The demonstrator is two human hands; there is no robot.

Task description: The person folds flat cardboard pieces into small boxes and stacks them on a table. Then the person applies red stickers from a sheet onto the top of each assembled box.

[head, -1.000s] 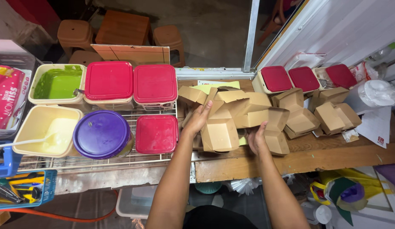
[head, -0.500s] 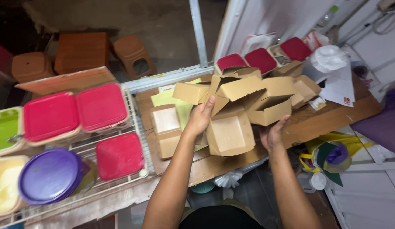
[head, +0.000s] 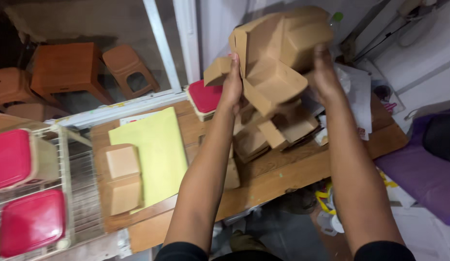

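A stack of open brown cardboard food boxes (head: pixel 278 53) is raised high above the wooden table (head: pixel 283 176). My left hand (head: pixel 231 83) presses its left side and my right hand (head: pixel 323 67) grips its right side. Below them more brown boxes (head: pixel 275 130) stay on the table. One open brown box (head: pixel 121 178) lies alone at the table's left, partly on a yellow-green sheet (head: pixel 154 147).
A wire rack (head: pixel 84 174) on the left carries containers with red lids (head: pixel 31 221). Another red-lidded container (head: pixel 205 96) sits at the table's far edge. Brown plastic stools (head: pixel 65 72) stand on the floor beyond. Purple fabric (head: pixel 423 169) lies at right.
Both hands have lifted the stack of nested brown boxes off the table, up and to the right. The view has swung right, so the rack with lidded containers slid towards the left edge.
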